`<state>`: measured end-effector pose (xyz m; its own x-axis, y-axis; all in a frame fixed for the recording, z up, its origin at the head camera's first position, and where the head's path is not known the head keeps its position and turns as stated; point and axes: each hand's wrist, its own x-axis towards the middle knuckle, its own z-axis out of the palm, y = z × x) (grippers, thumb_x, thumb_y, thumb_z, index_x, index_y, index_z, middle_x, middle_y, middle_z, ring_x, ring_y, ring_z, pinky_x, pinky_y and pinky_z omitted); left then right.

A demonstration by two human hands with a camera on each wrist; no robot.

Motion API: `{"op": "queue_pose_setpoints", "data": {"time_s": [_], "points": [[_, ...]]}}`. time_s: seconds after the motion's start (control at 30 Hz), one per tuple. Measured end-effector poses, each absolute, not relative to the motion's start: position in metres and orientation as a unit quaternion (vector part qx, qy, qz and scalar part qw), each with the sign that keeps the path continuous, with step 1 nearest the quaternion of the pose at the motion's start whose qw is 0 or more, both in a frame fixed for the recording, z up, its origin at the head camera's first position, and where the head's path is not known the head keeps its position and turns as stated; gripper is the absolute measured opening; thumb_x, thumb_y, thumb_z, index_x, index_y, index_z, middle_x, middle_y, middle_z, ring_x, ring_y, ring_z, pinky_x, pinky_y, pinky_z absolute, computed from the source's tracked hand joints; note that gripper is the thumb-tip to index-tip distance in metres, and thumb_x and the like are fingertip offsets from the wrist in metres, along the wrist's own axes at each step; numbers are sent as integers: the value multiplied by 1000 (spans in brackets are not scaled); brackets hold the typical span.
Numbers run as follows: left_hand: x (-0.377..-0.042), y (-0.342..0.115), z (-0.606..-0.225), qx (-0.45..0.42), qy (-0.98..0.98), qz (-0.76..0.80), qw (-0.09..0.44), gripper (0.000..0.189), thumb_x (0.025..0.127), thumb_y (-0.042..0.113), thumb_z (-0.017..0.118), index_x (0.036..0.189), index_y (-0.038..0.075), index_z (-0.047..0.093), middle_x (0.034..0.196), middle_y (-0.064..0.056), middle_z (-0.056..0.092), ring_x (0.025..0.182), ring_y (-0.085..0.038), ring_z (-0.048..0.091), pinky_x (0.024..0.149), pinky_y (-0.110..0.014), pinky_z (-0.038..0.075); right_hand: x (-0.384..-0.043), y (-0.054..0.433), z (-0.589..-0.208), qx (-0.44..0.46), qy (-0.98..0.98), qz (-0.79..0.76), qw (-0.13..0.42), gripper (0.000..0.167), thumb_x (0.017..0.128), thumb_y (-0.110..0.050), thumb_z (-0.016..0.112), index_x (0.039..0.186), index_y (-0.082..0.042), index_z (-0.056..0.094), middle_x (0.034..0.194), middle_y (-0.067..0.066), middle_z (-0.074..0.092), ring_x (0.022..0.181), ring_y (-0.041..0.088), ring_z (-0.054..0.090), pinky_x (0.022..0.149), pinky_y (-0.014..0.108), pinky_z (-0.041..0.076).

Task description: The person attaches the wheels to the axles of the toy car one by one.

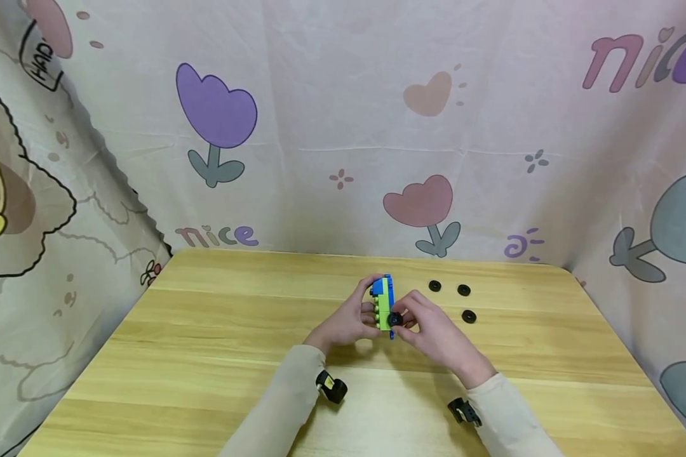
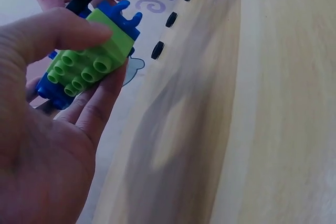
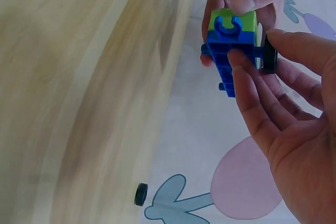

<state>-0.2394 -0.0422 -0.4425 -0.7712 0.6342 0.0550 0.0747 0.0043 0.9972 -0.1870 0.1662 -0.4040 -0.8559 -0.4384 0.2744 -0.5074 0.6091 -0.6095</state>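
A toy car of green and blue building bricks [image 1: 383, 304] is held above the table in my left hand [image 1: 349, 317]. In the left wrist view, the thumb presses the green block [image 2: 118, 40] near its studs while the fingers lie beneath. My right hand [image 1: 431, 327] pinches a black wheel [image 3: 270, 53] at the end of an axle stub on the car's blue base [image 3: 231, 51]. Some right fingertips touch the underside of that base. A blue hook-shaped coupling [image 3: 228, 24] shows at one end. How far the wheel sits on the stub is hidden by fingers.
Three loose black wheels lie on the wooden table [image 1: 206, 330] to the right of the hands: one wheel [image 1: 435, 286] at left, another wheel [image 1: 464, 290] beside it, and a third wheel [image 1: 469, 316] nearer. A patterned cloth [image 1: 320, 127] hangs behind the table.
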Motion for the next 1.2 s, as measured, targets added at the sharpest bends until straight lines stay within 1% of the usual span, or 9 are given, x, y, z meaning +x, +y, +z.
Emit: {"op": "queue_pose_setpoints", "data": {"time_s": [0.17,0.27,0.37,0.5,0.6,0.7,0.8,1.0,1.2], "points": [[-240,-41,-444,257,668,665,213,103,80,-12,70,154,32,15,123,-22,58,106,-32,63,89,-40,52,-188,166,-404,251,-898,360,34,27,85,-1,75,108,-8,63,102,-4,54,88,13,64,77,33,56],[-240,-39,-445,252,662,676,205,95,85,-5,71,155,32,18,125,-21,55,107,-31,63,89,-40,53,-188,165,-404,246,-900,359,32,28,85,-3,75,110,-9,63,103,-5,54,89,12,64,78,33,56],[-241,-37,-445,247,665,679,189,88,89,0,70,153,36,23,132,-18,49,109,-29,62,88,-40,53,-188,165,-404,247,-899,361,34,28,86,-3,75,110,-9,63,103,-5,54,89,12,64,79,33,56],[-240,-37,-445,244,658,689,181,85,89,0,70,151,39,26,139,-17,42,112,-29,60,87,-40,54,-189,165,-406,254,-892,372,34,27,87,-3,74,110,-9,63,103,-4,55,89,12,64,79,35,56],[-240,-37,-446,244,647,700,178,85,88,-2,70,151,37,27,142,-18,38,112,-31,60,87,-41,54,-189,166,-408,252,-887,386,36,22,91,-4,70,111,-10,64,104,-5,56,90,11,63,80,33,55],[-241,-38,-448,245,643,704,174,85,87,-3,70,153,31,26,146,-16,34,112,-32,60,87,-41,53,-190,168,-410,245,-885,394,42,18,94,-6,66,112,-10,64,105,-6,58,90,9,62,81,30,54],[-241,-38,-448,244,644,705,170,85,87,-3,70,154,27,26,149,-14,29,112,-32,60,87,-41,53,-191,169,-411,235,-886,396,42,17,95,-6,64,112,-11,63,103,-6,59,88,9,60,78,30,53],[-240,-38,-445,248,644,705,163,84,87,-5,70,152,28,30,156,-6,20,112,-33,59,87,-41,54,-194,171,-413,205,-869,451,-4,16,97,-12,64,112,-8,63,96,-1,62,84,15,61,73,31,53],[-239,-37,-442,250,641,708,159,85,85,-5,70,153,25,29,158,-2,17,111,-33,60,86,-41,54,-196,173,-414,189,-839,506,-62,21,99,-15,60,115,-2,59,97,6,62,87,25,63,77,38,54]]}}
